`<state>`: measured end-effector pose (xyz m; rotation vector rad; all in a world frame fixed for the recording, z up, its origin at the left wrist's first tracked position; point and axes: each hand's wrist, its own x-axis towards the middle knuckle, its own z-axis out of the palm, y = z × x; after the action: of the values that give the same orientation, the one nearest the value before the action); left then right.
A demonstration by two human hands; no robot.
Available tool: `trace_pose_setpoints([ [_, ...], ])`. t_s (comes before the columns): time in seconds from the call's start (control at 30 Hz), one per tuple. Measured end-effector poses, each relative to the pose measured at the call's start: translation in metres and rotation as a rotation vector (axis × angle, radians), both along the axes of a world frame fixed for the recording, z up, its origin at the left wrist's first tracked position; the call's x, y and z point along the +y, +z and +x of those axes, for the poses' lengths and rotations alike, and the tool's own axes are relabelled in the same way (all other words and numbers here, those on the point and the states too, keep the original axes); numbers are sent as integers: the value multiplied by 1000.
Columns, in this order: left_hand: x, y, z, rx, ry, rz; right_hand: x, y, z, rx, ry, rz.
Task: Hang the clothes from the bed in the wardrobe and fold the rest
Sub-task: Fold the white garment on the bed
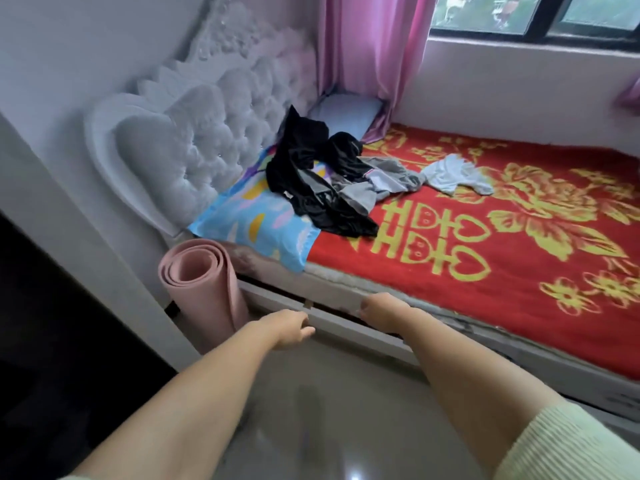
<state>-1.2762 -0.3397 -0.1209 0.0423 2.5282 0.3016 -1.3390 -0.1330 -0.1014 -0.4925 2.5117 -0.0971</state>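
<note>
Both hands reach toward the bed's near edge, holding nothing — the left hand (289,329) has loosely curled fingers, while the right hand (382,308) is bent downward, its fingers hidden, so I cannot tell its grip. On the bed (519,271), black clothes (308,174) lie heaped with grey clothes (377,183) over a blue pillow (252,230); a pale garment (453,174) lies just beside them.

A rolled pink mat (202,285) stands upright on the floor against the bed's side. A pink curtain (363,60) hangs in the corner beside a dark-framed window (540,32). A pale blue item (346,112), possibly a pillow, lies below the curtain.
</note>
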Motion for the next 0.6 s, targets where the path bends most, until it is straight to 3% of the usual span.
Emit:
trace_pose_setpoints([
  [0.27, 59, 0, -90, 19, 8, 34, 70, 0, -78, 3, -59, -5],
  [0.6, 64, -19, -234, -23, -56, 70, 93, -20, -205, -46, -133, 0],
])
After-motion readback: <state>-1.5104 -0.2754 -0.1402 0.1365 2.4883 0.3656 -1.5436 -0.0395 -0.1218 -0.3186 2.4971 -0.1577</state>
